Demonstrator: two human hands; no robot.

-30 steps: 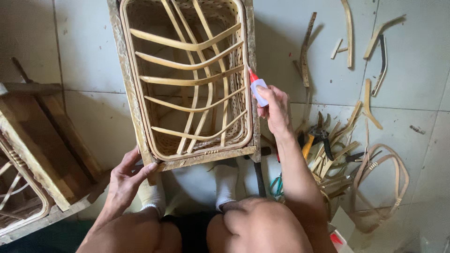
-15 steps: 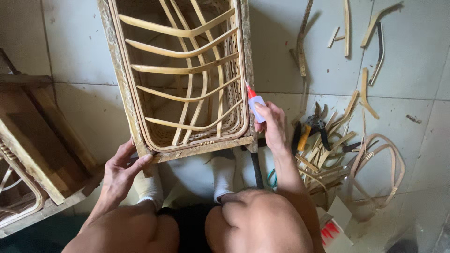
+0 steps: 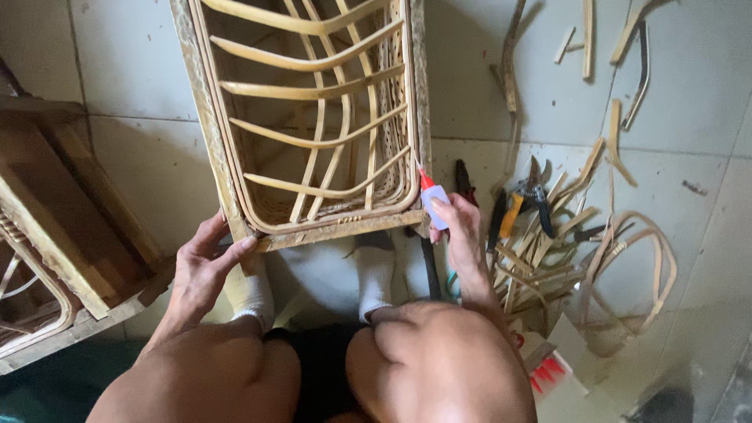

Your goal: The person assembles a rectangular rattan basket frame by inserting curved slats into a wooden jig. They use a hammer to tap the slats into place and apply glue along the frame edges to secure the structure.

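Note:
A rattan frame (image 3: 313,117) with curved slats rests on the tiled floor in front of my knees. My left hand (image 3: 205,265) grips its near left corner, thumb along the bottom rail. My right hand (image 3: 457,223) holds a small white glue bottle (image 3: 433,204) with a red nozzle. The nozzle tip touches the frame's near right corner. My feet in white socks (image 3: 376,274) sit just under the frame's near edge.
Cut rattan strips (image 3: 540,251) lie scattered to the right, along with pruning shears (image 3: 534,192) and a coil of cane (image 3: 627,266). A second wooden rattan frame (image 3: 55,235) leans at the left. A white box with red print (image 3: 548,376) lies near my right knee.
The view has shifted, so the frame sits higher in view. My right hand brought the glue nozzle down along the frame's right side to its near corner. My left hand kept its grip.

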